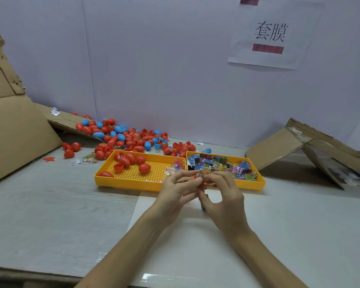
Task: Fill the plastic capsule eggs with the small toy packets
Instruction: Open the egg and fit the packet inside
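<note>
Far left of the desk: a cardboard sheet [19, 132] leans like a side wall, probably so that nothing rolls away.
Behind the trays: loose eggs [123, 138], red and blue, lie in a heap against the back wall, some as open halves; this looks like the stock.
Left tray [129, 183]: yellow, with a few red eggs and one open half inside, near enough to reach for.
Left hand [175, 190]: fingers curled round a red egg half [197, 179], held up over the desk in front of the trays, which steadies it for filling.
Right hand [224, 198]: fingertips pinch a small packet [203, 173] at the mouth of this half; I judge it is being pressed in.
Right tray [252, 185]: yellow, touching the left one, full of colourful packets [222, 166], just beside the hand that picks them.
Far right: an opened carton [299, 146] lies on its side, well apart from the work.
</note>
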The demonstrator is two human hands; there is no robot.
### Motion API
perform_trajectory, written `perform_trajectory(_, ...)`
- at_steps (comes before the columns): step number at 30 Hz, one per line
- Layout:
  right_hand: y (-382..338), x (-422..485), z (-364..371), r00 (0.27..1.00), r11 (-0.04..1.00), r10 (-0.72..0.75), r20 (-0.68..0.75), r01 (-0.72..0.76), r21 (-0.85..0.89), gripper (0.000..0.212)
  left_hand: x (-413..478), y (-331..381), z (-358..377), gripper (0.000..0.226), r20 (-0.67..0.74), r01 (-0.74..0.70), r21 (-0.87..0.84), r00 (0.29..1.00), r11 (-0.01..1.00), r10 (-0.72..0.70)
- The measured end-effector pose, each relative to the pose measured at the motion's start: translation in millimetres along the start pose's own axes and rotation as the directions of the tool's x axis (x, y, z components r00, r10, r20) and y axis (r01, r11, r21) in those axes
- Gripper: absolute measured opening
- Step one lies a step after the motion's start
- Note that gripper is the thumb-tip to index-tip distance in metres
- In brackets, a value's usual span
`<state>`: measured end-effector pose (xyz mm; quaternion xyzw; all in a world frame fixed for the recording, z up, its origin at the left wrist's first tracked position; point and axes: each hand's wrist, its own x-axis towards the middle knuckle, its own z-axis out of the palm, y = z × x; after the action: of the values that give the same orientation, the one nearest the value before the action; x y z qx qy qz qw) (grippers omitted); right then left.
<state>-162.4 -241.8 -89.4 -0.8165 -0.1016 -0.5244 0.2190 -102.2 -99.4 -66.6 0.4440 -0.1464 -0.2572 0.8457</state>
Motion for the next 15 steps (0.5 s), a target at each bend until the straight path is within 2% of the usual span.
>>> perform_trajectory(4,0.0,-0.6,-0.8,0.999,0.999,-0.021,-0.039,0.019,-0.045,0.022,-0.6,0.0,0.9,0.04,0.032,0.045,-0.028,0.999,0.999,-0.044)
perform_trajectory(9,0.3,-1.0,-1.6,0.998,0.998,-0.041,-0.05,0.038,-0.053,0.018,-2.2,1.7,2.1,0.046,0.055,0.068,-0.069,0.996,0.995,-0.064)
perform_trajectory(15,-1.4,0.8,-2.8,0.998,0.998,-0.033,-0.058,0.029,-0.064,0.027,-1.2,3.1,2.4,0.052,0.087,0.113,-0.13,0.991,0.985,-0.103)
